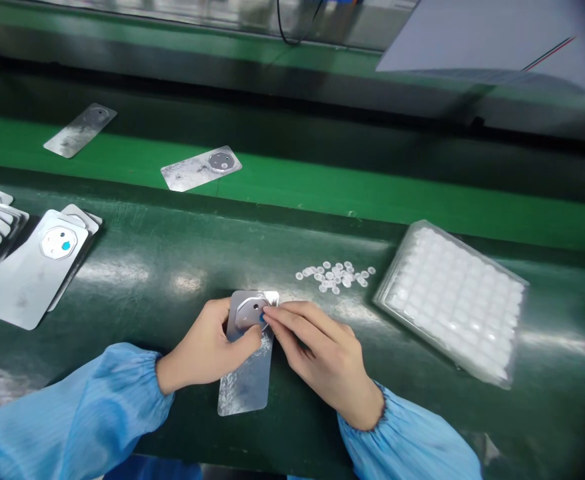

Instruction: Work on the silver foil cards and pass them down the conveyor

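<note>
A silvery phone back cover [247, 373] with a round camera plate lies in front of me on the dark green surface. My left hand [217, 347] grips its left edge, with the thumb across the cover just below the camera plate. The fingertips of my right hand [322, 353] are pinched together at the plate's right side, by a small blue spot. Whatever they pinch is hidden. Beyond my right hand lies a loose cluster of small clear round pieces [342, 275].
Several similar covers [42, 273] are stacked at the left. Two more covers, one nearer [199, 168] and one farther [79, 130], rest on the bright green strip behind a raised edge. A clear tray [457, 300] of white round pieces sits at the right. White sheet [472, 40] hangs above.
</note>
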`<state>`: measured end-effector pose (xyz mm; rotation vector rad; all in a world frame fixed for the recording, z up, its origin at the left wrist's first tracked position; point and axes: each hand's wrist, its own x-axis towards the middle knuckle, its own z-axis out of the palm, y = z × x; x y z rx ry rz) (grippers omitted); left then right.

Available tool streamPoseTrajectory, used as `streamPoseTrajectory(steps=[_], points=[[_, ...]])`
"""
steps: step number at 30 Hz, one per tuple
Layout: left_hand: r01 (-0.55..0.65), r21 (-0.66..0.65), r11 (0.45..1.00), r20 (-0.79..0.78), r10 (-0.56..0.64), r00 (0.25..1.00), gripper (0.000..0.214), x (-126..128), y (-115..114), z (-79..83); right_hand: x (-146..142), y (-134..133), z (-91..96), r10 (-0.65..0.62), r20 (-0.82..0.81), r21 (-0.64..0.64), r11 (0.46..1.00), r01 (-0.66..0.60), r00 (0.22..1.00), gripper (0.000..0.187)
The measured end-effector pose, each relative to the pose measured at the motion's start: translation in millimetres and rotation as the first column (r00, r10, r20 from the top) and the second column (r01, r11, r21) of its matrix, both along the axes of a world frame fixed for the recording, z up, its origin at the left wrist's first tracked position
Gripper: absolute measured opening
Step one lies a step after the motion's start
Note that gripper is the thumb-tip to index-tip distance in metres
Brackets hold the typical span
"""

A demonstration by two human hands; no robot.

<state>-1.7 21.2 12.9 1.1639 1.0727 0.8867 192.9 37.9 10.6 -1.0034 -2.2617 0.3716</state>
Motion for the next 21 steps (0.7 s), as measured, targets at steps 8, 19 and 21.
streamPoseTrajectory(steps=[8,19,21], points=[[0.003,0.027,1.0,-0.003,-0.003,1.0,0.007,0.5,0.7,1.3,-4.5,2.7,0.3,0.011,-0.012,-0.005,1.0,-0.011,1.0,0.011],[-0.037,-0.071,0.997,0.07,0.042,0.997,0.013,-1.1,4.8,-1.5,-3.1,-0.2,1.1,0.018,-0.034,-0.049,0.999,-0.019,0.999,0.009],[-0.059,-0.088,0.994,0.072,0.066,0.995,0.011,-2.2,5.3,-3.2,-4.8,-1.0,0.6,0.019,-0.099,-0.082,0.996,-0.027,0.995,0.011]])
